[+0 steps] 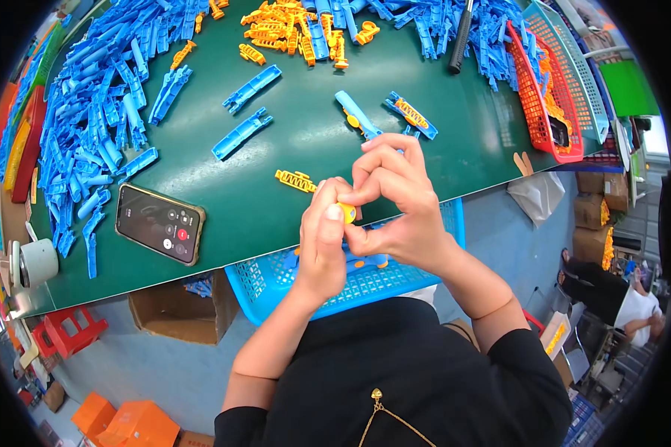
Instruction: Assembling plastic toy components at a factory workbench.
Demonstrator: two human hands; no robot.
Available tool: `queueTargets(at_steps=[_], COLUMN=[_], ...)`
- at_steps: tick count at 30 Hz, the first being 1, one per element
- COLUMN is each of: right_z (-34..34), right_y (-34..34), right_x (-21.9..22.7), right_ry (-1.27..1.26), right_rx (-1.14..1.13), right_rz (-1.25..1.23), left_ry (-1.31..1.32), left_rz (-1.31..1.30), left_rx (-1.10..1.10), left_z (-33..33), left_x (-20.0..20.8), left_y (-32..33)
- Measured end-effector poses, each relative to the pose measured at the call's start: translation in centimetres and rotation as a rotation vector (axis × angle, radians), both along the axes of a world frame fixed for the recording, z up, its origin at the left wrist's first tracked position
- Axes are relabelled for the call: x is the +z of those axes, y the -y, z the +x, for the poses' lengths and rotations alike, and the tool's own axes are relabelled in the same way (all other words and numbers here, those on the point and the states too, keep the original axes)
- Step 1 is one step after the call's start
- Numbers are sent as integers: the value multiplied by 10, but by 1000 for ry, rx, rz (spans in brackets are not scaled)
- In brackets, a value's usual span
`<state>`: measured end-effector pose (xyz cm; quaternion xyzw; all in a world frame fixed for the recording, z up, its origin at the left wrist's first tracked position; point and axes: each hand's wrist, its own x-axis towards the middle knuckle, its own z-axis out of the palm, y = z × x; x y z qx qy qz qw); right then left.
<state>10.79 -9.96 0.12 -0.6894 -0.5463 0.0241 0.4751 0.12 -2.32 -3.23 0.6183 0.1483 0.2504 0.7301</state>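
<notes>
Head view shows a big green counter point(291, 141) from above. On its far left lies a huge heap of blue plastic pieces point(89, 97). At the far right stand a red basket point(533, 97) and a pale blue basket point(574, 67), side by side. A blue basket point(276, 283) sits at the near edge of the counter, just under the hands. A dark phone point(159, 223) lies on the near left of the counter. A pile of orange spring parts point(291, 30) lies far off in the middle.

The left hand point(322, 242) and the right hand point(395, 201) are pressed together over the near edge of the counter. The fingers of both hands are closed tight on one small yellow piece point(347, 212), which peeks out between them. One orange spring part point(297, 180) lies on the counter just to the left of the hands.
</notes>
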Motion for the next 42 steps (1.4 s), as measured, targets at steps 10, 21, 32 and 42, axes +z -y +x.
queueTargets(at_steps=[10, 21, 32, 42], right_z=[30, 45, 22, 71], right_y=[41, 17, 18, -24], right_x=[12, -6, 0, 10], right_ry=[-125, 315, -702, 108], right_rx=[-236, -344, 63, -9], right_rz=[-60, -200, -206, -130], left_ry=[73, -183, 35, 218], left_rz=[109, 401, -238, -579], left_rx=[6, -195, 39, 151], left_z=[-4, -26, -14, -10], left_x=[-2, 15, 12, 0], left_y=[3, 13, -6, -14])
